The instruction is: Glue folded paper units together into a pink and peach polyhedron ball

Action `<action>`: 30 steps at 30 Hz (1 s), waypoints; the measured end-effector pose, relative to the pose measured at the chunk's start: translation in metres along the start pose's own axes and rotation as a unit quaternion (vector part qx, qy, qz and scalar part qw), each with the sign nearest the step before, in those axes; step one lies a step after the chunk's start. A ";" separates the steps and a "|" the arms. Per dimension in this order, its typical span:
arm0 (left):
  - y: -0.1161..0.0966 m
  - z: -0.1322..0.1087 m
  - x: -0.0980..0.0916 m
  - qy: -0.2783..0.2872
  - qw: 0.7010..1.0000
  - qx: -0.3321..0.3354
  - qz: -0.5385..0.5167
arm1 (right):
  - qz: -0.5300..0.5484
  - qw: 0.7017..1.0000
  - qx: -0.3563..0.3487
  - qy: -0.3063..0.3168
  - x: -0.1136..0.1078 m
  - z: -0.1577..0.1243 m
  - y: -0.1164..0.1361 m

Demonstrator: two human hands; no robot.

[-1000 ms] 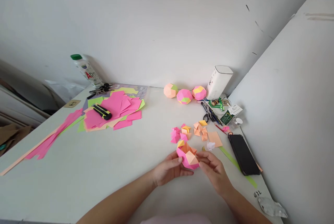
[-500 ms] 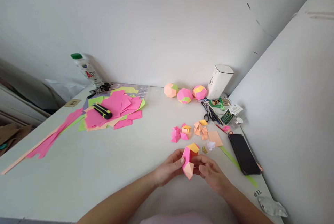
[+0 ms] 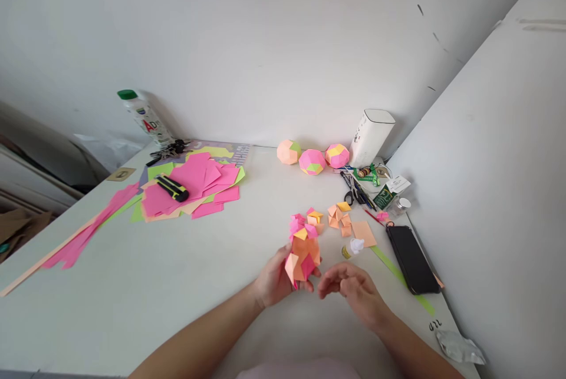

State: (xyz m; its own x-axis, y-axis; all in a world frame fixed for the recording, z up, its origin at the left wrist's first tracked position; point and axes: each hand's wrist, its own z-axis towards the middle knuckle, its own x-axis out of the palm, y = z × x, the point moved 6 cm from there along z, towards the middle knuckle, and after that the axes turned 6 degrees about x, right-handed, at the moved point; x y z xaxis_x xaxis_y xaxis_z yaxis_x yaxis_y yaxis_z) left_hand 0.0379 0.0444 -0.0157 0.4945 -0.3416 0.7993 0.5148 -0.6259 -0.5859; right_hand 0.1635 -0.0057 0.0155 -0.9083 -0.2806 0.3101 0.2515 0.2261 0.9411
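My left hand (image 3: 275,280) grips a partly built paper ball (image 3: 302,254) of orange, pink and yellow folded units, held a little above the white table (image 3: 132,284). Just to the right of it, my right hand (image 3: 354,287) hovers with loosely curled fingers that hold nothing and do not touch the ball. Beyond the hands lie small folded units in pink (image 3: 297,223) and orange (image 3: 339,217), along with a flat orange square (image 3: 364,233).
Three finished paper balls (image 3: 312,161) sit at the back beside a white box (image 3: 371,137). A pile of pink and green sheets (image 3: 194,185) carries a black-and-yellow cutter (image 3: 172,188). A phone (image 3: 412,260), scissors (image 3: 351,193), a bottle (image 3: 144,118) and keys (image 3: 170,150) also lie on the table.
My right hand has let go of the paper ball and drawn slightly right. The left hand has turned the ball and shifted it left, its orange faces now toward me.
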 end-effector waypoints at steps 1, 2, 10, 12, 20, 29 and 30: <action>-0.006 0.001 -0.004 -0.020 1.000 0.016 -0.011 | -0.041 0.998 -0.009 -0.038 -0.005 0.000 0.001; -0.012 0.002 -0.007 -0.042 0.998 0.035 -0.024 | -0.091 0.993 -0.017 -0.074 -0.010 0.000 0.001; -0.031 0.010 -0.028 -0.127 0.987 0.095 -0.028 | -0.499 0.821 -0.215 -0.178 -0.006 0.021 -0.008; -0.030 0.012 -0.031 -0.105 0.989 0.103 0.001 | -0.539 0.787 -0.224 -0.201 -0.006 0.033 -0.013; -0.027 0.016 -0.031 -0.039 0.986 0.139 0.079 | -0.534 0.775 -0.210 -0.263 -0.007 0.074 -0.013; -0.032 0.013 -0.029 -0.045 0.979 0.135 0.144 | -0.409 0.851 -0.194 -0.267 -0.023 0.076 -0.007; -0.032 0.013 -0.029 -0.045 0.980 0.133 0.140 | -0.387 0.862 -0.188 -0.269 -0.025 0.074 -0.007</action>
State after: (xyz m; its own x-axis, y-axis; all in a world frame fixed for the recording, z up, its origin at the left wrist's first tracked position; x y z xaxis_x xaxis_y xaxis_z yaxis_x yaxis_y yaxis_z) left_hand 0.0162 0.0836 -0.0222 0.6957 -0.4035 0.5944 0.5092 -0.3067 -0.8042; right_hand 0.1594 0.0691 -0.0091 -0.8508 0.2838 -0.4423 -0.5005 -0.1810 0.8466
